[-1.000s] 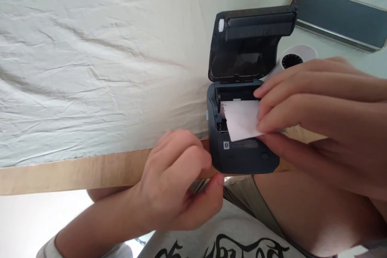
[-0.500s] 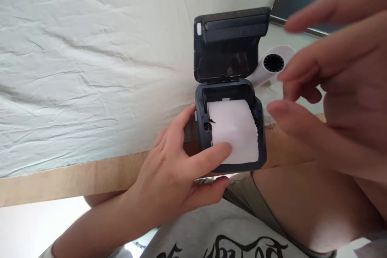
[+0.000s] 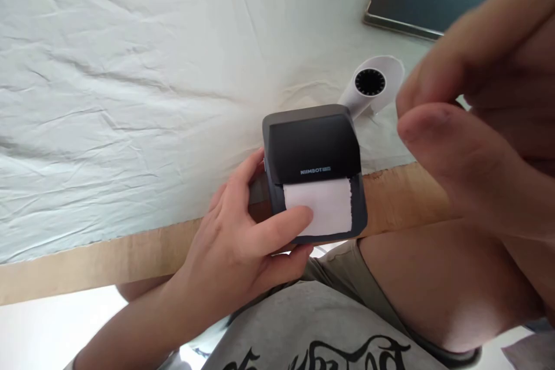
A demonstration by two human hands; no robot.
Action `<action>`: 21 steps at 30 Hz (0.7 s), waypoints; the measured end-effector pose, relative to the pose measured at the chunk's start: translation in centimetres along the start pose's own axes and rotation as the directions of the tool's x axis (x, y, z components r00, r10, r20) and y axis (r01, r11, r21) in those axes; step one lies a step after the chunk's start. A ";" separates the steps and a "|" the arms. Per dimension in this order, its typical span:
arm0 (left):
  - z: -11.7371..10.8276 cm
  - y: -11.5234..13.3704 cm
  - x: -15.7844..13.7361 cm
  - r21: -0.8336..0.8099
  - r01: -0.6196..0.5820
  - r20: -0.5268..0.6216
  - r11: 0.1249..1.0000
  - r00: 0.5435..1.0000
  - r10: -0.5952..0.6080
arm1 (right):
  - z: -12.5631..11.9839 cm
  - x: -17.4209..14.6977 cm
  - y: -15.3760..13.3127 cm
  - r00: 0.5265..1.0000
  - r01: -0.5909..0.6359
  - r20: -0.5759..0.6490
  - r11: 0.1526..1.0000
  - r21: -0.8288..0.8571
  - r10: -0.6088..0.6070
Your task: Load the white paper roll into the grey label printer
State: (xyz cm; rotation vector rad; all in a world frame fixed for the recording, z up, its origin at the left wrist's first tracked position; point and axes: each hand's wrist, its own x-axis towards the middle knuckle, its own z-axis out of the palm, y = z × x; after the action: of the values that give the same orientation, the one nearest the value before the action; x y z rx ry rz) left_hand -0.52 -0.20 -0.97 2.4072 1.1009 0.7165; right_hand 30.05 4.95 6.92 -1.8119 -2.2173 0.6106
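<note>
A dark label printer (image 3: 314, 147) marked NIIMBOT sits at the table's near edge with its lid down. White label paper (image 3: 332, 208) comes out from under the lid and lies over the printer's front; its side edge is ragged. My left hand (image 3: 247, 237) grips the printer from the left, one finger pressed on the paper and others along the side. To the right, close to the camera, my right hand (image 3: 485, 127) hangs in the air, thumb and fingertips together. Whether anything small is between them cannot be made out.
Behind the printer lies a white roll (image 3: 390, 72) with a black core. A phone (image 3: 420, 3) rests farther back on the right. A pale wrinkled cloth (image 3: 130, 92) covers the table, and its wooden edge (image 3: 104, 257) runs along the front, above my legs.
The printer's lid was raised and has come down over the paper. My right hand's fingers, spread before, have drawn together. My left hand keeps its hold.
</note>
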 end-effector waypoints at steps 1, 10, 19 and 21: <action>0.0 0.0 0.0 -0.010 0.002 0.002 1.000 1.000 -0.002 | -0.1 -0.3 0.1 0.999 0.026 -0.022 1.000 -0.003 -0.026; 0.8 0.2 0.1 -0.016 0.023 -0.040 1.000 0.999 -0.023 | 1.3 -0.7 3.2 0.992 0.032 0.121 0.999 0.037 -0.036; 1.0 0.3 0.3 0.133 -0.020 -0.065 0.991 0.997 0.029 | 1.4 2.6 1.7 0.938 0.046 0.335 0.991 0.122 -0.085; 1.0 0.4 0.3 0.132 -0.005 -0.068 0.991 0.998 0.014 | 1.4 3.4 1.1 0.909 0.023 0.405 0.985 0.173 -0.093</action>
State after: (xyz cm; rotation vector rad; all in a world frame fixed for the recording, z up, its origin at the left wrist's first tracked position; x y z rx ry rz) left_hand 0.45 -0.36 -1.43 2.5167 1.1995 0.7569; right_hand 29.69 8.16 4.86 -1.6442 -2.3744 1.2251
